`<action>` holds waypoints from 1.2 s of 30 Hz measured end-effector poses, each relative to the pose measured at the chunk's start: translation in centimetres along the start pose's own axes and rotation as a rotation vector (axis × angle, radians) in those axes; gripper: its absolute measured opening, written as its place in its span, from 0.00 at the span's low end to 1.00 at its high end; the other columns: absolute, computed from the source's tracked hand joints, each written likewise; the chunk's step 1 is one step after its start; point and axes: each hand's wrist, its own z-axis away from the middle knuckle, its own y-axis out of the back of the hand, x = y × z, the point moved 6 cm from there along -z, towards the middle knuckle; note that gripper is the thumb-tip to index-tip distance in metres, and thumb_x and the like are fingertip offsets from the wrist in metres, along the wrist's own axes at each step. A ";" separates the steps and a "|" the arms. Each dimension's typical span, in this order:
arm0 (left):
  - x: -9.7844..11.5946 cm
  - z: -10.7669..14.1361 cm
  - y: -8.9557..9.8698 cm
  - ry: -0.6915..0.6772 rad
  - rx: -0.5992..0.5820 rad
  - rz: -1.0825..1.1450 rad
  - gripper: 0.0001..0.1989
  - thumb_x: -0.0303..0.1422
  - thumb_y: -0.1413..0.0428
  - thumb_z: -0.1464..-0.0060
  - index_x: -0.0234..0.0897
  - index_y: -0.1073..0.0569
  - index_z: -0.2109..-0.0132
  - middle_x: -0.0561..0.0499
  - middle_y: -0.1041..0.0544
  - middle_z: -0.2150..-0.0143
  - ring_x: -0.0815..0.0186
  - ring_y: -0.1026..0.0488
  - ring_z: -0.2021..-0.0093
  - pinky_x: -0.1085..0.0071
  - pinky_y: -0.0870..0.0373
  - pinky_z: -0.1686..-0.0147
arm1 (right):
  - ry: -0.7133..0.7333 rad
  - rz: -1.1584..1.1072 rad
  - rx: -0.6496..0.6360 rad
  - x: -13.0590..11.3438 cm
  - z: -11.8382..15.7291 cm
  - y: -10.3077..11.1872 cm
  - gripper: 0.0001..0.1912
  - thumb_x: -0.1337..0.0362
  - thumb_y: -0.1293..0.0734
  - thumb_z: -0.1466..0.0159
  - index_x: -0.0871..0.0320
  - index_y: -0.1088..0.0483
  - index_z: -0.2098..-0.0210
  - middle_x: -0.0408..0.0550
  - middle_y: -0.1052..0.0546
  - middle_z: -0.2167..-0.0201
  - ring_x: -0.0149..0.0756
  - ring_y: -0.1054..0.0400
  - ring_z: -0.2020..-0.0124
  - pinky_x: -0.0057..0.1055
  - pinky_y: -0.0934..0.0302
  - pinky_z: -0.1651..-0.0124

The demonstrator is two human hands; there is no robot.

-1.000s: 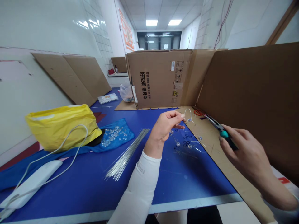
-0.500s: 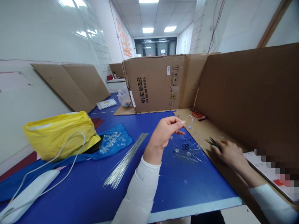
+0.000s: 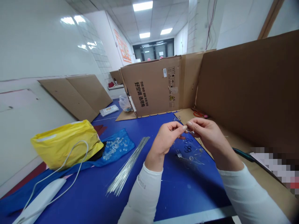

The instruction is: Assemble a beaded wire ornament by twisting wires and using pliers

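Two hands meet over the R part of the blue tabletop (image 3: 93, 196), fingertips almost touching. L hand (image 3: 164, 137): thumb + index pinched tight on a thin wire (image 3: 188, 131). R hand (image 3: 209, 132): thumb + fingers pinched on same wire, just beside L fingertips; a clear bead (image 3: 192, 133) shows right under them. Exact grip on the bead hard to tell, too small. Both forearms in white sleeves.

Below the hands, on tabletop: loose clear beads w/ wires (image 3: 179, 155), plus a few dark rings (image 3: 187, 149) btwn them. Pliers (image 3: 244, 154) w/ green handle lie on cardboard to the R, partly hidden behind R forearm. Red scissors (image 3: 198, 114) farther back, near the base of the tall cardboard panel (image 3: 247, 84).

L of the L arm: a bundle of straight wires (image 3: 128, 168), lying at a slant. Next to it, blue cloth (image 3: 123, 133) w/ lots of clear beads (image 3: 115, 145) on top. Yellow bag (image 3: 67, 144) beside the cloth; white cord (image 3: 81, 142) loops in front of it. Bg: cardboard box (image 3: 154, 90) w/ printed text, clear plastic bag (image 3: 125, 103) by its L edge.
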 end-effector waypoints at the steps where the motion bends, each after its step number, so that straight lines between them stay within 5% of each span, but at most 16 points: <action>1: 0.0 0.0 0.1 0.005 -0.003 -0.007 0.22 0.50 0.31 0.53 0.33 0.24 0.70 0.54 0.28 0.73 0.72 0.32 0.71 0.69 0.24 0.64 | -0.006 -0.027 0.013 0.3 -0.1 0.1 0.24 0.42 0.23 0.47 0.57 0.26 0.76 0.42 0.31 0.80 0.27 0.44 0.78 0.28 0.48 0.76; 9: 0.1 0.0 0.7 -0.010 -0.026 -0.021 0.14 0.40 0.31 0.51 0.33 0.22 0.65 0.50 0.23 0.66 0.70 0.27 0.66 0.70 0.23 0.62 | -0.057 -0.134 0.097 1.0 0.2 0.9 0.24 0.43 0.21 0.50 0.57 0.26 0.76 0.41 0.32 0.81 0.28 0.44 0.79 0.28 0.50 0.77; 24: 0.3 0.0 0.7 -0.072 0.053 -0.147 0.12 0.38 0.37 0.48 0.34 0.23 0.62 0.52 0.24 0.67 0.69 0.28 0.67 0.69 0.27 0.62 | 0.044 0.035 0.206 -0.8 -0.3 0.7 0.16 0.50 0.25 0.45 0.57 0.23 0.74 0.42 0.30 0.81 0.29 0.41 0.78 0.28 0.48 0.76; 36: 1.3 0.3 1.6 -0.164 0.128 -0.408 0.12 0.37 0.39 0.43 0.33 0.17 0.58 0.52 0.26 0.71 0.70 0.37 0.71 0.71 0.42 0.69 | 0.170 0.215 0.275 -1.2 -0.5 0.3 0.14 0.53 0.28 0.39 0.57 0.20 0.69 0.39 0.33 0.83 0.30 0.43 0.79 0.30 0.49 0.76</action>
